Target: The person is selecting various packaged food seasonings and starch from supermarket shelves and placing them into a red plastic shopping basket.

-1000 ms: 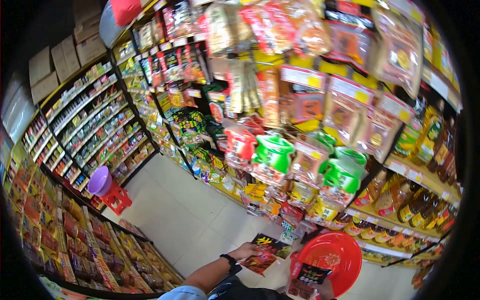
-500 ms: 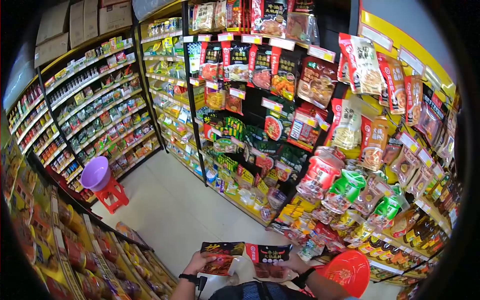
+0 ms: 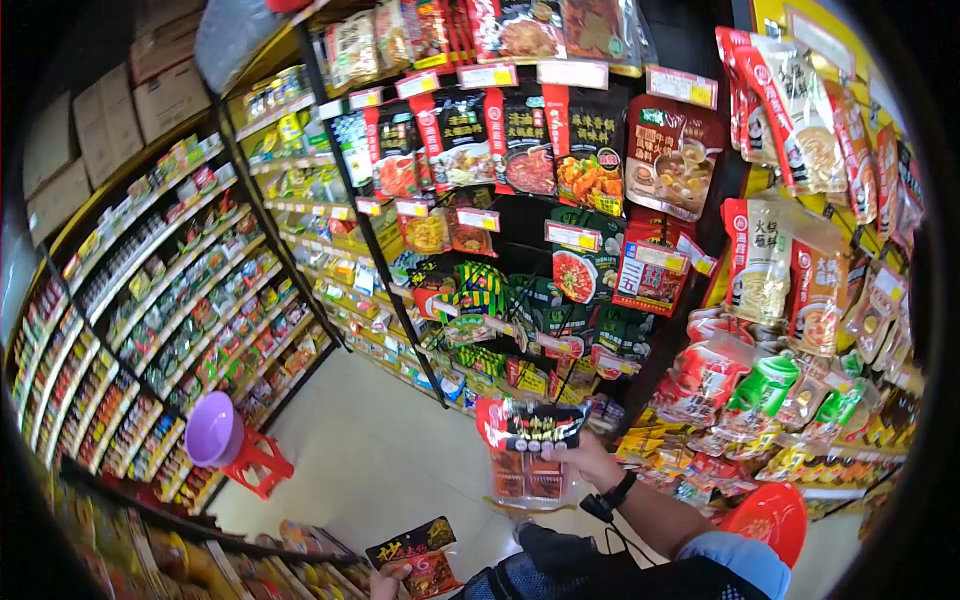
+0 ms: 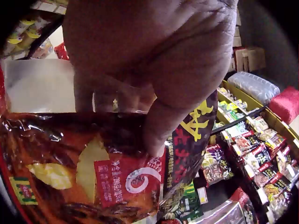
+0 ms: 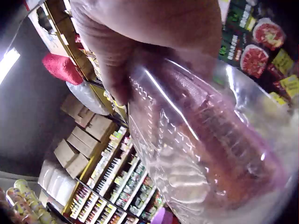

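At the bottom of the head view my left hand (image 3: 388,580) grips a black-and-red seasoning packet (image 3: 425,562) by its edge. The left wrist view shows the thumb pressed on the front of this packet (image 4: 70,172), which has yellow lettering and a picture of red food. My right hand (image 3: 592,462) pinches a hotpot seasoning pouch (image 3: 532,440) at its side, held up in front of the lower shelf. This pouch has a red-and-black top and a clear lower part with brownish-red blocks inside. In the right wrist view the clear plastic of the pouch (image 5: 182,158) fills the middle.
Ahead hangs a rack of hotpot packets (image 3: 530,140) with price tags. Beside my right arm is a red basin (image 3: 770,520). A purple basin (image 3: 213,430) sits on a red stool (image 3: 260,465) at the left, between shelves. Pale floor tiles (image 3: 400,420) run through the aisle.
The two packets were side by side half a second ago. Since then the right pouch has risen toward the rack, and the left packet has dropped lower and leftward. The view has also turned.
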